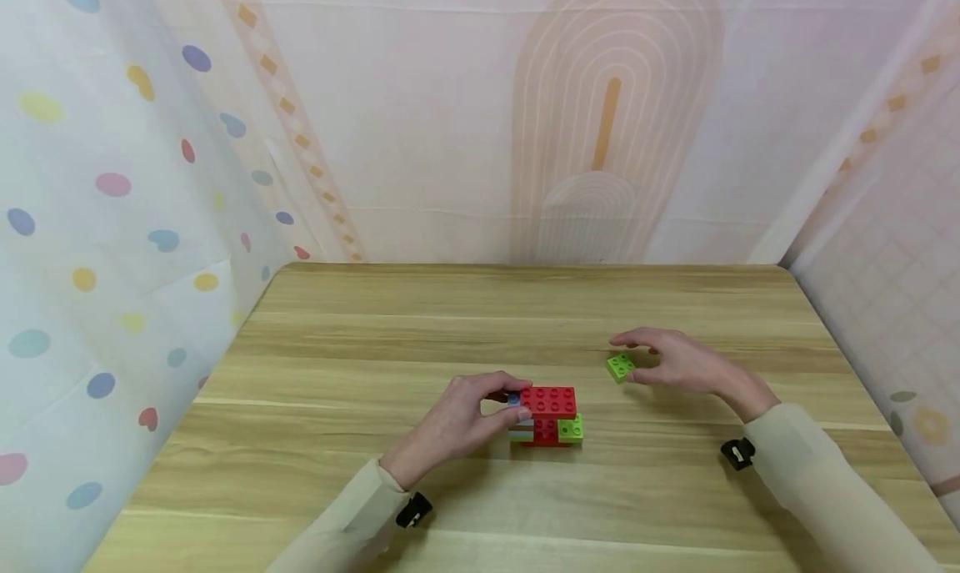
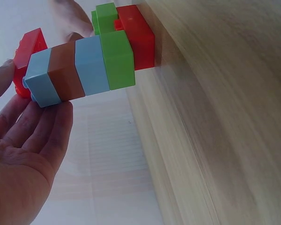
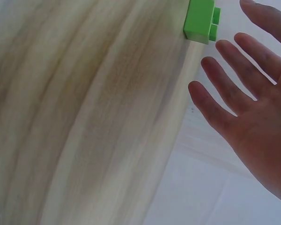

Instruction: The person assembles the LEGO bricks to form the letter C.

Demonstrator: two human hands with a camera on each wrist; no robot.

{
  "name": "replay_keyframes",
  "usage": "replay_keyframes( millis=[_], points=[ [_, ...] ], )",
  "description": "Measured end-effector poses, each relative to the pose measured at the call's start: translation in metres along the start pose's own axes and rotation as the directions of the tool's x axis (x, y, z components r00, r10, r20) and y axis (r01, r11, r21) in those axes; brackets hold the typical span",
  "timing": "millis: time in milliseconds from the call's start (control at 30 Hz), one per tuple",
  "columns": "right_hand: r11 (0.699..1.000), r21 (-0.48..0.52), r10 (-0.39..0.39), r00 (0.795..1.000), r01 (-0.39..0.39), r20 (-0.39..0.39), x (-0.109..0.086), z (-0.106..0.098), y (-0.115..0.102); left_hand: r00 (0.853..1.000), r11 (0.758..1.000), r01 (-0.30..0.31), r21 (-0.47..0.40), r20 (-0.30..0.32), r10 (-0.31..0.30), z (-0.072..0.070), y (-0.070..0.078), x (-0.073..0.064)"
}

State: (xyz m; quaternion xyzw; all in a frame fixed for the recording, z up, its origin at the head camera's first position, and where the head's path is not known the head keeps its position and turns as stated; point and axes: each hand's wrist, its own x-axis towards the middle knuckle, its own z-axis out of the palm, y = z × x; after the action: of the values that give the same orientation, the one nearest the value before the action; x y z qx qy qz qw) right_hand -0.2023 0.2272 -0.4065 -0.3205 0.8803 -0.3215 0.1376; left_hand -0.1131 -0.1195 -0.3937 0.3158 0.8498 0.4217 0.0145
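Observation:
My left hand point(image 1: 465, 410) pinches a red brick point(image 1: 555, 403) between thumb and fingers at the top of a small toy brick build. In the left wrist view, a column of a light blue brick point(image 2: 43, 77), a brown brick point(image 2: 66, 71), a second light blue brick point(image 2: 92, 63) and a green brick point(image 2: 118, 60) rises from a red base brick point(image 2: 138, 40). Another green piece point(image 1: 571, 429) sits at the base's right end. My right hand point(image 1: 678, 363) has its fingers spread around a loose lime green brick point(image 1: 619, 366), thumb close beside it.
Everything stands on a wood-grain table point(image 1: 375, 331). Its far edge meets a patterned curtain point(image 1: 420, 139), and a dotted curtain point(image 1: 150, 264) hangs along the left. Black wrist devices point(image 1: 414, 510) are on both sleeves.

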Motion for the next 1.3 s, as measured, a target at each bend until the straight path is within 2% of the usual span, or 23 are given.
replay_keyframes(
  millis=[267,533,800,1100,1300],
  points=[
    [0.994,0.111,0.008,0.998,-0.014,0.058,0.005,0.0,0.007,1.0,1.0,0.006,-0.004,0.002,-0.006,0.0,-0.001,-0.001],
    [0.998,0.057,0.034,0.995,-0.039,0.09,0.009,0.002,0.01,1.0,1.0,-0.002,-0.009,-0.001,0.002,0.0,-0.002,-0.002],
    [0.999,-0.045,0.013,0.998,-0.011,0.06,0.011,0.004,0.01,1.0,1.0,-0.003,-0.002,-0.001,0.003,0.0,-0.002,-0.001],
    [1.0,-0.01,0.02,1.0,-0.02,-0.013,0.006,0.006,-0.001,1.0,1.0,-0.019,-0.019,-0.004,0.019,0.0,-0.002,-0.002],
    [1.0,-0.015,-0.004,0.998,0.003,-0.068,0.004,0.008,-0.011,1.0,0.999,-0.028,-0.017,-0.006,0.028,0.0,-0.002,-0.001]
  ],
)
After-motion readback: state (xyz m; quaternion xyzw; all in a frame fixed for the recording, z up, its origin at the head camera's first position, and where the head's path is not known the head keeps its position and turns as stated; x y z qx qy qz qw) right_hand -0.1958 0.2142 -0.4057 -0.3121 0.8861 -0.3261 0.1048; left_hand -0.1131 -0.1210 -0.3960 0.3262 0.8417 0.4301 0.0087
